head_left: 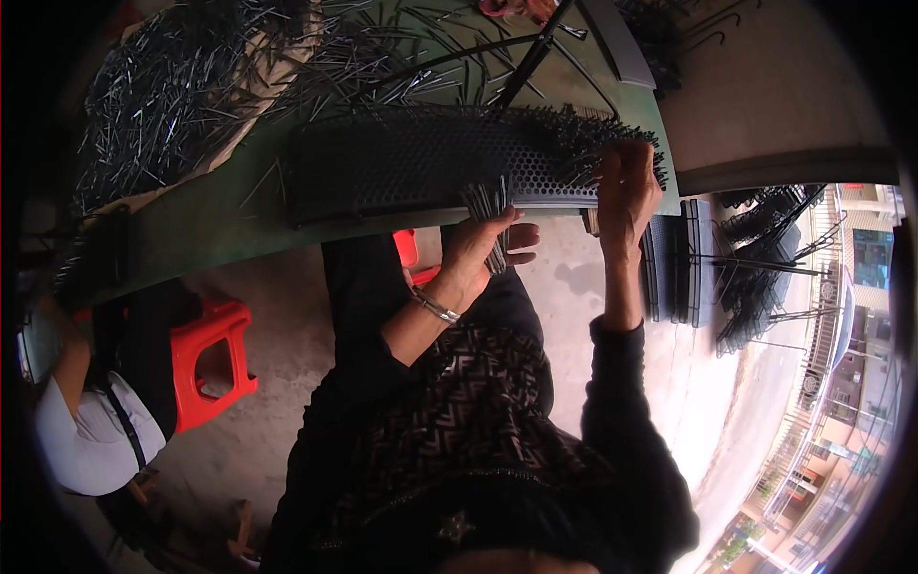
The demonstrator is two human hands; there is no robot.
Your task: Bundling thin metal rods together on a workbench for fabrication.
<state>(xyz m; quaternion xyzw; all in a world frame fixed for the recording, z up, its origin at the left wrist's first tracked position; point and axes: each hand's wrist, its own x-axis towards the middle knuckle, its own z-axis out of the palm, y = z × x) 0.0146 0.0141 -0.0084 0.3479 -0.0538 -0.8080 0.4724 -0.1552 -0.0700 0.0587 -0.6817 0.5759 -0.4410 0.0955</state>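
A long dark board full of holes point(411, 158) lies along the near edge of the green table. Many thin dark pieces point(583, 134) stand upright in its right end. My left hand point(469, 253), just below the board's near edge, grips a bundle of thin dark rods point(489, 199) under the thumb, its other fingers partly stretched out. Over the board's right end is my right hand point(627, 191), fingers pinched together among the standing pieces. Whatever is between those fingertips is too small and dark to make out.
Loose dark rods point(182, 96) form a large heap on brown paper at the left; more lie scattered across the green table point(191, 225). A red stool point(215, 364) and a seated person's sleeve point(96, 440) are at left. Stacked boards point(674, 263) and dark wire racks point(765, 268) stand right.
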